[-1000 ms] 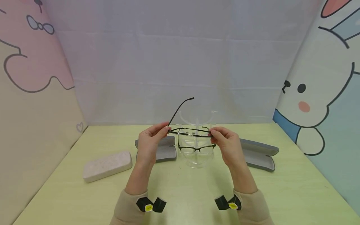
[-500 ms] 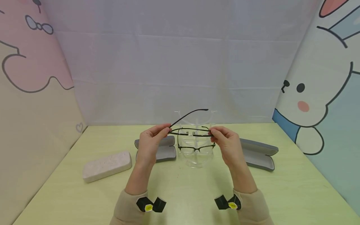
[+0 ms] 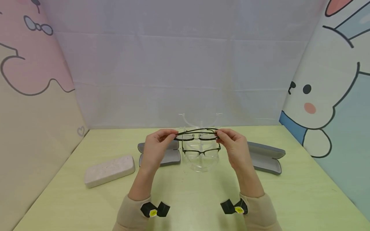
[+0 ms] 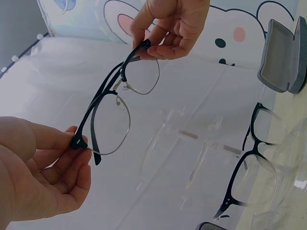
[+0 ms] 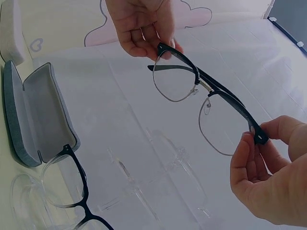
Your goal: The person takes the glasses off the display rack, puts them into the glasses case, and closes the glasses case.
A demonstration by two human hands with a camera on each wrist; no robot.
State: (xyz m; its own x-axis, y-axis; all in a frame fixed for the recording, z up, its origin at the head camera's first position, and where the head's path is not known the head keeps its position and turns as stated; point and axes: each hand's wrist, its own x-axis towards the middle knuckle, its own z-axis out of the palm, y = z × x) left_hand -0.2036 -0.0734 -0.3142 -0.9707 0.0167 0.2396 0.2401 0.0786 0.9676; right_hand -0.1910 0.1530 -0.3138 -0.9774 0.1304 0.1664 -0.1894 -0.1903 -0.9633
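Since the earlier frame, the left temple arm [image 3: 199, 129] of the black browline eyeglasses [image 5: 205, 86] has swung down: it was angled up toward the far backdrop [image 3: 185, 64], and it now lies folded across the frame beside the other arm. Your two hands have barely shifted. Your left hand [image 3: 155, 147] pinches the left end of the frame at the hinge between thumb and fingers, and your right hand [image 3: 235, 147] pinches the right end the same way. You have the eyeglasses stretched between your hands, held in the air above the desk [image 3: 188, 202] and roughly level, with thin metal rims around the lower lenses.

Just beyond them, in your line of sight, stands a clear display stand [image 3: 200, 167] bearing a second pair of eyeglasses [image 3: 201, 152] with a dark upper rim and clear lower part. To its left, partly behind your left hand, sits a small gray case [image 3: 170, 157], lid open. To its right, partly behind your right hand, is a longer gray case [image 3: 266, 160], also open. Farther left and nearer you lies a closed pale case [image 3: 110, 171], set at a slant.
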